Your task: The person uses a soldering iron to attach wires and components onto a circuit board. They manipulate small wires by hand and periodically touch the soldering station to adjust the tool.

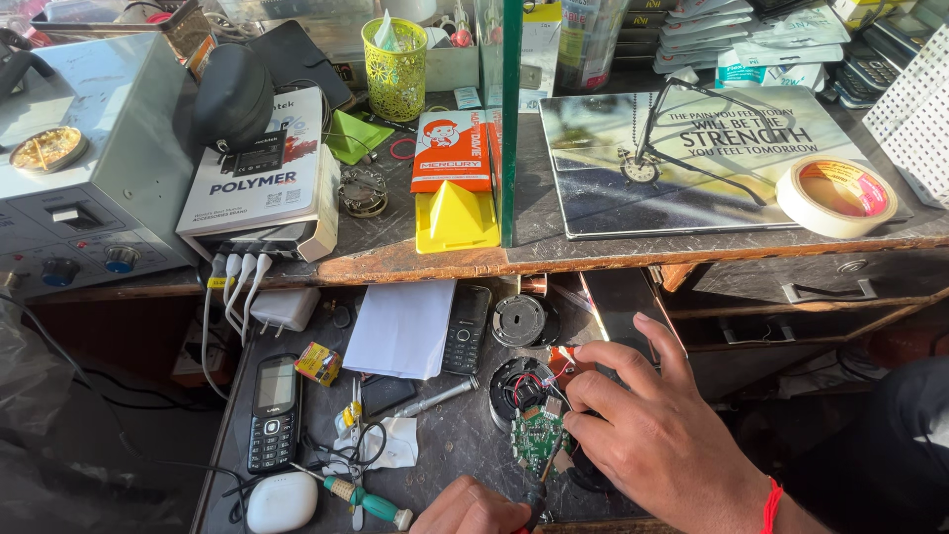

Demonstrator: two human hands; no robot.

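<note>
My right hand (657,435) rests on the lower dark worktop and pinches a small green circuit board (537,438) with red and black wires leading to a round black speaker part (521,381). My left hand (473,509) is at the bottom edge, fingers curled around a thin dark tool (534,499) whose tip points up at the board. A red thread circles my right wrist.
On the lower worktop lie a black keypad phone (274,410), a second phone (466,329), white paper (401,328), a green-handled screwdriver (371,502), tweezers and a white earbud case (282,502). The upper shelf holds a grey power unit (84,168), boxes, a yellow cup and a tape roll (836,196).
</note>
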